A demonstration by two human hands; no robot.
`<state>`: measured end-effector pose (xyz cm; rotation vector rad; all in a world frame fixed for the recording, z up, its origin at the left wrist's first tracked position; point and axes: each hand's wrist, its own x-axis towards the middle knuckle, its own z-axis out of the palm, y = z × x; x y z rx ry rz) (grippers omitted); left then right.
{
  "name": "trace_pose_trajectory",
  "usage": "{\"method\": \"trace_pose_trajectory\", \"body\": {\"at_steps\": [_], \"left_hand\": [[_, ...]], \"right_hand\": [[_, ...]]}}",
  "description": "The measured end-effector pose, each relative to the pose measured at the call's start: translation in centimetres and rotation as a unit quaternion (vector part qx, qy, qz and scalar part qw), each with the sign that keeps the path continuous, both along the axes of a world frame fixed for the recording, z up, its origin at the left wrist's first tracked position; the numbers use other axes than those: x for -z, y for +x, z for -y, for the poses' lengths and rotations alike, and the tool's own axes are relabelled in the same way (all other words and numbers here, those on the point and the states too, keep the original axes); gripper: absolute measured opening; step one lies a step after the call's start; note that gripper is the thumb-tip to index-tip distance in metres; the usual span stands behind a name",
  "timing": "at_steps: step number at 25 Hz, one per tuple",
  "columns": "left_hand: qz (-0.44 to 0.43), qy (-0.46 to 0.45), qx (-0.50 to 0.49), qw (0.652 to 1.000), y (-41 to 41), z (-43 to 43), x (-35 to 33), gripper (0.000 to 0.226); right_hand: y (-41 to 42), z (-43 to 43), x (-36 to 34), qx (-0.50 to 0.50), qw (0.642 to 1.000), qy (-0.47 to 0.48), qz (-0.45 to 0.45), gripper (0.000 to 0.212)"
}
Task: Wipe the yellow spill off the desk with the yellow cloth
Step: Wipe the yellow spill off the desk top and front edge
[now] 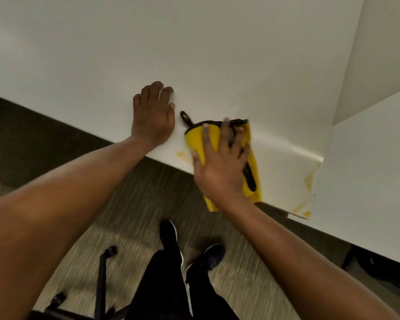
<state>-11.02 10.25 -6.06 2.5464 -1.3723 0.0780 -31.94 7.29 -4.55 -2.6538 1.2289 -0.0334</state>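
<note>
A yellow cloth (252, 162) with black trim and a black loop lies on the white desk (194, 54) at its near edge. My right hand (219, 162) presses flat on the cloth, fingers spread. A small yellow spill (181, 155) shows on the desk just left of the cloth, at the edge. More yellow smears (307, 181) mark the desk's right end, by the seam with a second surface. My left hand (153, 114) rests flat on the desk, left of the cloth, holding nothing.
A second white desk surface (367, 169) joins at the right. Below the edge is grey carpet (136, 204), my legs and dark shoes (171, 234), and a chair base with castors (102, 273) at the lower left.
</note>
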Motion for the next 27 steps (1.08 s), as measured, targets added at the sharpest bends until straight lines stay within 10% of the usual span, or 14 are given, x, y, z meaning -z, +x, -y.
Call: {"method": "trace_pose_trajectory", "body": {"at_steps": [9, 13, 18, 24, 27], "left_hand": [[-0.005, -0.009, 0.006, 1.000, 0.0, -0.2, -0.3, 0.041], [-0.001, 0.010, 0.006, 1.000, 0.0, -0.2, -0.4, 0.041], [0.004, 0.024, 0.012, 1.000, 0.1, -0.2, -0.2, 0.039], [0.002, -0.003, 0.030, 1.000, 0.3, -0.3, 0.0, 0.036], [-0.001, -0.015, 0.037, 0.999, 0.3, -0.4, 0.0, 0.033]], "right_hand": [[-8.5, 0.9, 0.9, -0.193, 0.980, -0.052, 0.013, 0.062], [-16.6, 7.4, -0.2, -0.002, 1.000, -0.025, 0.002, 0.056], [-4.1, 6.3, -0.2, 0.323, 0.946, 0.023, 0.027, 0.061], [-2.6, -1.3, 0.3, 0.035, 0.999, -0.003, 0.030, 0.059], [-10.0, 0.8, 0.5, 0.087, 0.996, -0.020, 0.027, 0.057]]}}
